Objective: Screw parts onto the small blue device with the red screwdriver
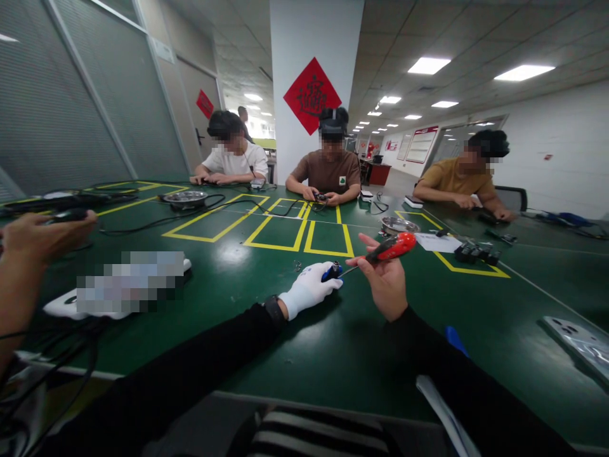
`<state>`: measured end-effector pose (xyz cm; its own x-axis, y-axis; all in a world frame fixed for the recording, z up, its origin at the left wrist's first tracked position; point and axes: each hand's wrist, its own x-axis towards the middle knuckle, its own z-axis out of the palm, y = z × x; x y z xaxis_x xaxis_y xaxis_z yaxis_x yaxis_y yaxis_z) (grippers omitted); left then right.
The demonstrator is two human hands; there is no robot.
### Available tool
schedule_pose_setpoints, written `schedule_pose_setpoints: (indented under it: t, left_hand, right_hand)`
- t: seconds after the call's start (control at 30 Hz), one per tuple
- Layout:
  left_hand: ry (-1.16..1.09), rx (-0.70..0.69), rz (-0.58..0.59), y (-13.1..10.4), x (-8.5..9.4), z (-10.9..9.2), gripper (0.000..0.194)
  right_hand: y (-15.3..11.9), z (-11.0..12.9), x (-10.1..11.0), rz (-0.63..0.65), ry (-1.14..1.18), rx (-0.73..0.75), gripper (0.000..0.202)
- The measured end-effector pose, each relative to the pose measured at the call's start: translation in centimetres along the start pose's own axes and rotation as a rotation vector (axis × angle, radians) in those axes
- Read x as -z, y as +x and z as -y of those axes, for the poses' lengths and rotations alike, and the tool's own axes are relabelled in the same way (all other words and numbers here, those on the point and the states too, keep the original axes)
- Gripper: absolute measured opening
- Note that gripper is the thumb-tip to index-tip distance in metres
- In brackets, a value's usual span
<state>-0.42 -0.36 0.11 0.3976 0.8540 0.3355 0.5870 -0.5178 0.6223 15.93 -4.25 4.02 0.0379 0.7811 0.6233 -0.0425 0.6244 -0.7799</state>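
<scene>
My left hand, in a white glove, is closed around a small dark part above the green table. Bare and palm up, my right hand holds a red and black screwdriver by its handle, with some fingers spread. The screwdriver's thin shaft points left and its end meets the part at my left fingertips; the exact contact is too small to make out. A few tiny metal pieces lie on the table just beyond my left hand.
Yellow tape rectangles mark the table. Metal dishes, black blocks and a white paper lie beyond my right hand. A phone is at right, a white device at left near another person's hand. Three people sit opposite.
</scene>
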Motion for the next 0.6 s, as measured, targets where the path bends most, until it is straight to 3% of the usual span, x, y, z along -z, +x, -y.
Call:
schedule_pose_setpoints:
  t: [0.2,0.4,0.6]
  left_hand:
    - [-0.115,-0.020,0.022,0.3,0.1,0.2,0.027]
    - [-0.126,-0.022,0.036,0.2,-0.2,0.3,0.025]
    - [-0.065,-0.070,0.014,0.2,-0.3,0.4,0.024]
  right_hand:
    - [-0.4,-0.9,-0.1,0.032,0.096,0.038,0.011]
    - [-1.2,-1.3,-0.4,0.041,-0.045,0.056,0.031]
    - [-1.0,-0.6,-0.2,0.065,-0.247,0.219,0.003]
